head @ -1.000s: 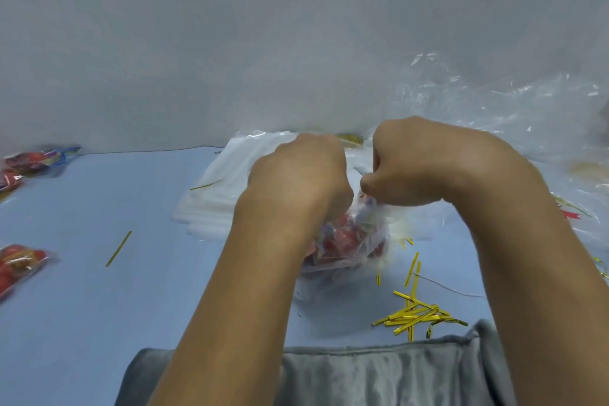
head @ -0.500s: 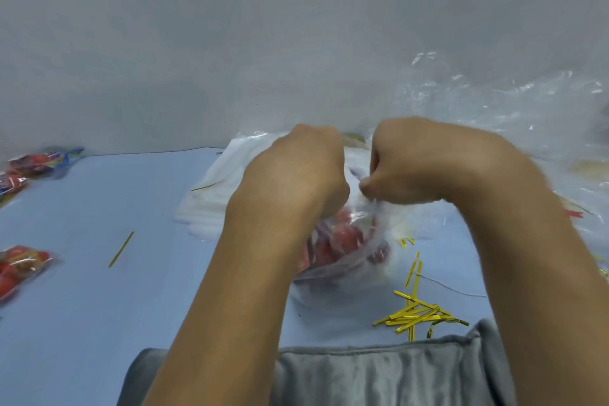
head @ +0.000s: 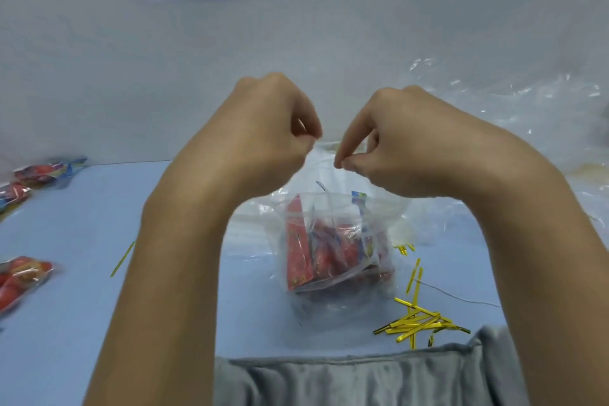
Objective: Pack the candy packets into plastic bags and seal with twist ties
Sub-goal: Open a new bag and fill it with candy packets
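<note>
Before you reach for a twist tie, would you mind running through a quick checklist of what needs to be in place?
1. Candy packets inside the plastic bag: ok, red packets sit in its lower part.
2. Bag held by both hands: ok, the left hand and right hand each pinch its top edge, lifted above the table.
3. Bag neck gathered for tying: not ok, the top is still spread between the hands.
4. Twist ties within reach: ok, a gold pile lies just right of the bag.
5. A hand free to pick up a tie: not ok, both are occupied.
6. Tie already on the bag: cannot tell, none visible.
</note>
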Action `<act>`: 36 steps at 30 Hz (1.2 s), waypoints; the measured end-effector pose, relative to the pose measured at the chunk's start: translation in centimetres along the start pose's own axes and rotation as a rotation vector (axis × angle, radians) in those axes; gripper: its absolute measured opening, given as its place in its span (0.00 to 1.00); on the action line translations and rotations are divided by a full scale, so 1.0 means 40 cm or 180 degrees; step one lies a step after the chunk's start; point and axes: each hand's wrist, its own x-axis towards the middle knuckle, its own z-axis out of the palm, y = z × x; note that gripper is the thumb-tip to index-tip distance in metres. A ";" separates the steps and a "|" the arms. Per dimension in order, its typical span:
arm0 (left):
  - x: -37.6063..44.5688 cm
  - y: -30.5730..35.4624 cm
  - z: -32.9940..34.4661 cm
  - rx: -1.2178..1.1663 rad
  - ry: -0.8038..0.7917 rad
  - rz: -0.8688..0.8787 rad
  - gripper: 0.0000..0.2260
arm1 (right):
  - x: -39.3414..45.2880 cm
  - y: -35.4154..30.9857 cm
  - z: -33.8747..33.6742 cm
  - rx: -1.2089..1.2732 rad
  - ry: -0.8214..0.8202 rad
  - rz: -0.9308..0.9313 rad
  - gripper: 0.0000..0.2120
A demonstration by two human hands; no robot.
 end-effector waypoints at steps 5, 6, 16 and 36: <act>0.006 -0.055 -0.023 0.0382 -0.0051 -0.0474 0.20 | 0.005 -0.031 0.034 0.0242 -0.0127 -0.0443 0.12; 0.002 -0.065 -0.028 0.0436 -0.0380 -0.0687 0.22 | 0.005 -0.037 0.042 0.0214 -0.0224 -0.0476 0.14; 0.009 -0.097 -0.029 -0.0636 0.0389 -0.0842 0.08 | 0.019 -0.060 0.114 -0.0223 -0.0367 -0.0538 0.07; -0.012 -0.084 -0.036 -0.0050 -0.1028 -0.1455 0.17 | 0.006 0.082 -0.009 -0.0594 -0.1023 0.0652 0.24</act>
